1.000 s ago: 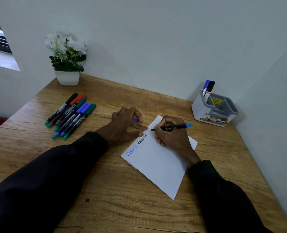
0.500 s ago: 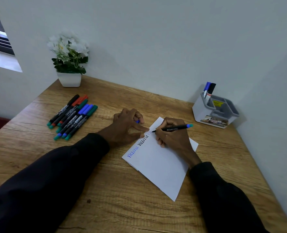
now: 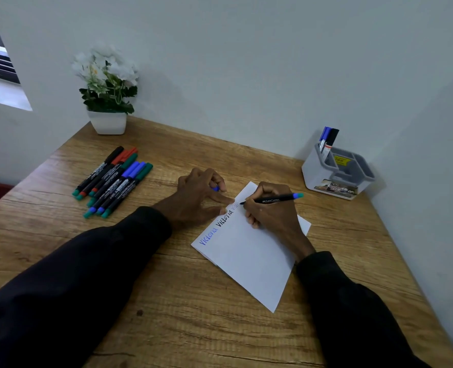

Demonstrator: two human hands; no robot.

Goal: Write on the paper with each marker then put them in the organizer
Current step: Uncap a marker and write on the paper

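A white sheet of paper lies on the wooden desk, with a blue word, a black word and a faint third word along its upper left edge. My right hand grips a black marker with a blue-green end, its tip on the paper by the faint word. My left hand presses the paper's edge with its fingertips and holds a blue cap in its curled fingers. Several capped markers lie in a row at the left. A grey organizer at the back right holds two markers.
A white pot of white flowers stands at the desk's back left corner. White walls close the desk at the back and on the right. A window sill is at the far left.
The marker tip has moved a little to the right along the paper's edge, and a faint third word has appeared beside the black word. My left hand has stayed in place.
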